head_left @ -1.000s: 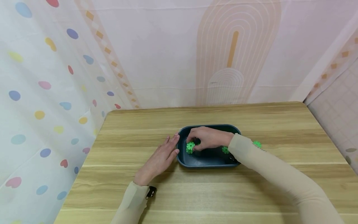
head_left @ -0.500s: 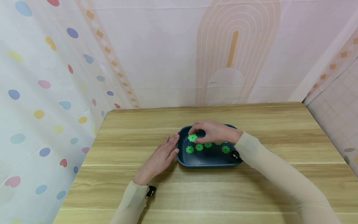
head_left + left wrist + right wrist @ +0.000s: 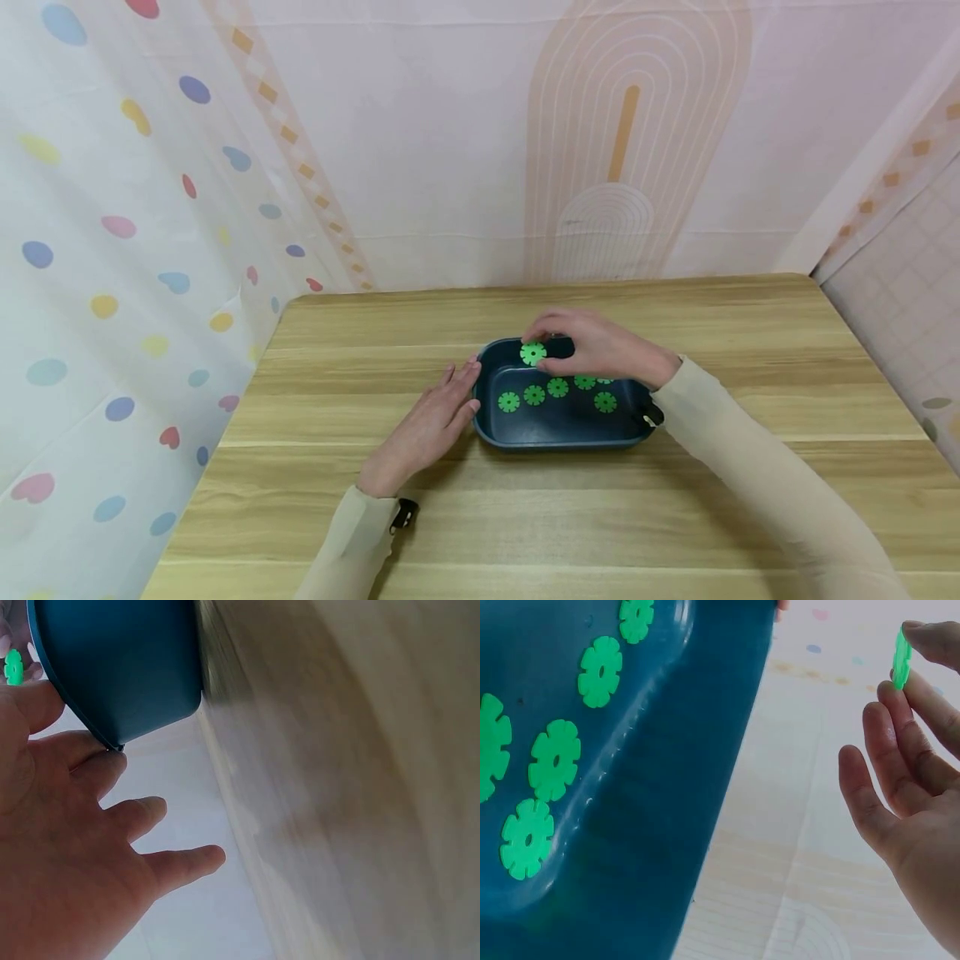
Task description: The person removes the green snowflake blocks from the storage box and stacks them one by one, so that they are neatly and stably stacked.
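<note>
My right hand [image 3: 592, 342] pinches a green notched interlocking disc [image 3: 533, 353] between thumb and fingertips, over the back part of a dark blue tray [image 3: 566, 447]. In the right wrist view the held disc [image 3: 901, 660] shows edge-on, clear of the tray. Several similar green discs [image 3: 508, 402] lie on the tray floor in a loose row, with one disc [image 3: 605, 402] nearer the front right. My left hand [image 3: 431, 421] touches the tray's left end with fingers spread; in the left wrist view its thumb and fingertips meet the tray rim [image 3: 56, 679].
The tray stands on a wood-grain table [image 3: 375, 350]. A patterned curtain [image 3: 435, 150] hangs along the table's back edge, and a dotted curtain [image 3: 135, 358] is on the left. My right sleeve [image 3: 757, 467] crosses the table's right side.
My right hand has lifted the disc from the tray's left part, then carried it back and to the right. More discs on the tray floor show now. My left hand has stayed in place.
</note>
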A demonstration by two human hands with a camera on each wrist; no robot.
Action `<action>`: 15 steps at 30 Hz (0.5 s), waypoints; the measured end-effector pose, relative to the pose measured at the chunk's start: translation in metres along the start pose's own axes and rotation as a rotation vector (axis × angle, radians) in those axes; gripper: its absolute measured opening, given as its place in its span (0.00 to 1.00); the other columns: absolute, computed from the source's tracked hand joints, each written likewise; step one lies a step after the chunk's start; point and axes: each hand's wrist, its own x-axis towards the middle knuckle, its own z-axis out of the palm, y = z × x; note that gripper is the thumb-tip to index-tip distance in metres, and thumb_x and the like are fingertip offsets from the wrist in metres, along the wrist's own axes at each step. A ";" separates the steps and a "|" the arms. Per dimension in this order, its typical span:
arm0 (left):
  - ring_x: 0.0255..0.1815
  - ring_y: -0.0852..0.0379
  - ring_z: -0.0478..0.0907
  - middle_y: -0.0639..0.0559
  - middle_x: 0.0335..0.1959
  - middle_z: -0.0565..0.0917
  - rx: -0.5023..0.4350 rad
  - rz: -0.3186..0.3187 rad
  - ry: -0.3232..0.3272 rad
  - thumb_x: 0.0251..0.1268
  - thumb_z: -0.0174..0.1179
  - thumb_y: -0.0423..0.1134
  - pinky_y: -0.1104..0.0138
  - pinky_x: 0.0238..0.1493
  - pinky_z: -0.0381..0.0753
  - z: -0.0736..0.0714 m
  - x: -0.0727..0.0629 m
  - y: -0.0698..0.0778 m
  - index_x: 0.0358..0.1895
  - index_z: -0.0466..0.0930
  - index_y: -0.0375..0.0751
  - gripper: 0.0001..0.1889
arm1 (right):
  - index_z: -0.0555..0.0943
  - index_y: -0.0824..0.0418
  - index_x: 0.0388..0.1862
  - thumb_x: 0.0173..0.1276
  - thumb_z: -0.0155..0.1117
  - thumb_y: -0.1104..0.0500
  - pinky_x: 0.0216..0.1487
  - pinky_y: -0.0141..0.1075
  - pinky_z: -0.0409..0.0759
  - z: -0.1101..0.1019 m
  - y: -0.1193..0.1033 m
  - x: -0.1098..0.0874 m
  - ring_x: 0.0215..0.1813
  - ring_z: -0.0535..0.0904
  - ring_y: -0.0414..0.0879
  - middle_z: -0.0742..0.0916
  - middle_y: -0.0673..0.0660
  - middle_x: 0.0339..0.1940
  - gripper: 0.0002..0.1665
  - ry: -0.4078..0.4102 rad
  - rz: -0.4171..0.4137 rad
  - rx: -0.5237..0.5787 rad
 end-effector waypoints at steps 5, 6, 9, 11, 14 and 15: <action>0.84 0.38 0.46 0.52 0.85 0.51 0.023 -0.005 0.001 0.87 0.43 0.51 0.31 0.73 0.55 0.000 0.000 0.001 0.84 0.51 0.45 0.31 | 0.85 0.58 0.60 0.71 0.72 0.54 0.62 0.50 0.80 -0.003 -0.001 -0.008 0.57 0.80 0.48 0.85 0.52 0.58 0.21 0.035 0.004 0.009; 0.84 0.38 0.47 0.52 0.85 0.51 0.029 -0.006 0.001 0.87 0.42 0.51 0.31 0.73 0.55 0.000 0.000 0.001 0.84 0.51 0.45 0.32 | 0.85 0.58 0.60 0.70 0.73 0.54 0.62 0.50 0.80 -0.003 -0.001 -0.009 0.57 0.80 0.48 0.85 0.52 0.57 0.21 0.041 0.005 0.008; 0.84 0.38 0.47 0.52 0.85 0.51 0.046 -0.006 0.003 0.87 0.42 0.51 0.31 0.73 0.55 0.000 0.000 0.002 0.84 0.51 0.45 0.31 | 0.85 0.58 0.59 0.70 0.73 0.54 0.61 0.50 0.81 -0.003 -0.002 -0.015 0.56 0.80 0.48 0.85 0.51 0.57 0.21 0.061 0.016 0.010; 0.84 0.38 0.47 0.52 0.84 0.51 0.056 -0.003 0.006 0.87 0.42 0.51 0.31 0.73 0.56 0.000 0.000 0.002 0.84 0.52 0.44 0.32 | 0.85 0.58 0.59 0.70 0.74 0.54 0.60 0.51 0.81 -0.004 -0.002 -0.019 0.55 0.80 0.48 0.85 0.51 0.56 0.21 0.075 0.025 0.013; 0.84 0.37 0.47 0.51 0.84 0.52 0.065 -0.001 0.007 0.87 0.42 0.51 0.31 0.73 0.56 0.000 0.000 0.003 0.84 0.52 0.44 0.31 | 0.85 0.59 0.60 0.69 0.74 0.55 0.58 0.52 0.82 -0.003 -0.002 -0.025 0.54 0.81 0.49 0.85 0.51 0.55 0.22 0.100 0.039 0.019; 0.84 0.37 0.47 0.51 0.84 0.52 0.068 -0.001 0.008 0.87 0.42 0.51 0.31 0.73 0.56 0.000 0.000 0.003 0.84 0.51 0.43 0.32 | 0.85 0.60 0.60 0.69 0.74 0.55 0.57 0.51 0.82 -0.003 -0.002 -0.027 0.54 0.81 0.49 0.85 0.51 0.55 0.22 0.106 0.048 0.021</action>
